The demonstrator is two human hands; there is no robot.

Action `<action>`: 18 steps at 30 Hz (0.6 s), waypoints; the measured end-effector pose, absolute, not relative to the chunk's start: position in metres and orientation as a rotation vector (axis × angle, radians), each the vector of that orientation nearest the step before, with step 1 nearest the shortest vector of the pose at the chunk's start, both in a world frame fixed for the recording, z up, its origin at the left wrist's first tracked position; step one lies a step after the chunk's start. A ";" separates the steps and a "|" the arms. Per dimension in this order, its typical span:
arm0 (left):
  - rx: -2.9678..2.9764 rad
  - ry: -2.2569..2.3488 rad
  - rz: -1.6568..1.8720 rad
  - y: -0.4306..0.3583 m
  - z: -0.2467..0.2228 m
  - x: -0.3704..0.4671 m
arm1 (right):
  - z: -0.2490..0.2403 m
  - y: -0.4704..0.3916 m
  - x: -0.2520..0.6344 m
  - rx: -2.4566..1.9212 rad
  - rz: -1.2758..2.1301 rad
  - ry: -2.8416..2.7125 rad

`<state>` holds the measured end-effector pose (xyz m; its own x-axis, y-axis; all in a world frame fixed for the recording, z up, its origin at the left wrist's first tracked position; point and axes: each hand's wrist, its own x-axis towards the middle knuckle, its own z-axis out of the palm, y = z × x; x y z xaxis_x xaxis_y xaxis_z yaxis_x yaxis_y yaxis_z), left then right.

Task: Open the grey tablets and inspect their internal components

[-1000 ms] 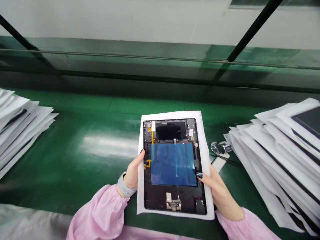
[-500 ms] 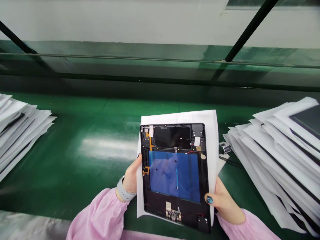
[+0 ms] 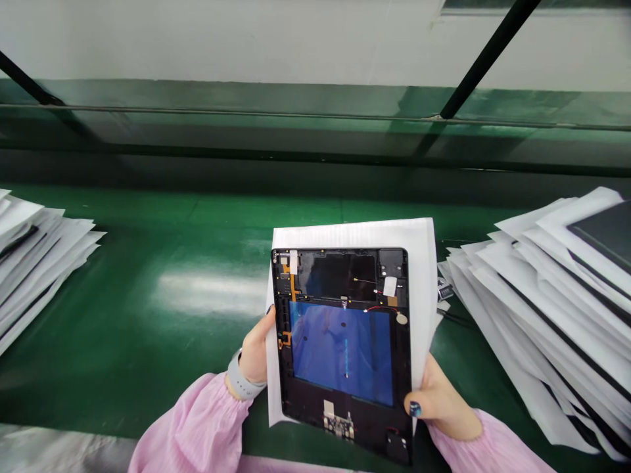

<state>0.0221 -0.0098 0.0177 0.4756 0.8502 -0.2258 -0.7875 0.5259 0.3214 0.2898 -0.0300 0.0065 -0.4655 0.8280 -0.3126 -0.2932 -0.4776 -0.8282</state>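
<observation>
Between my hands is an opened tablet [image 3: 365, 387], its black frame showing a blue-filmed battery, orange flex cables, red wires and a small circuit board near the bottom. Behind it lies a white foam sheet [image 3: 352, 235], jutting out past the top and right edges. My left hand [image 3: 255, 348] grips the left edge, thumb on the rim. At the lower right corner my right hand [image 3: 438, 397] clasps tablet and sheet together, thumb on the front. The other fingers of both hands are hidden behind the sheet.
A tall stack of white sheets with dark panels between them [image 3: 537, 309] stands at the right. Another such stack [image 3: 39, 256] is at the left. A small metal part [image 3: 444, 289] and a dark cable lie beside the right stack on the green table [image 3: 148, 341]. Clear plastic [image 3: 59, 450] lies front left.
The tablet has tilted slightly, its lower end coming a little nearer to me. Both hands keep their hold. The view has shifted slightly.
</observation>
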 end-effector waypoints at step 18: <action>0.227 0.656 1.075 -0.005 0.021 0.030 | 0.023 -0.001 0.266 -1.434 1.595 -1.057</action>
<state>0.0304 -0.0054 0.0208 0.3099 0.8694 -0.3847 -0.7398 0.4747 0.4769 0.2663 -0.0007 0.0226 -0.1090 0.9139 -0.3911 0.0039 -0.3930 -0.9195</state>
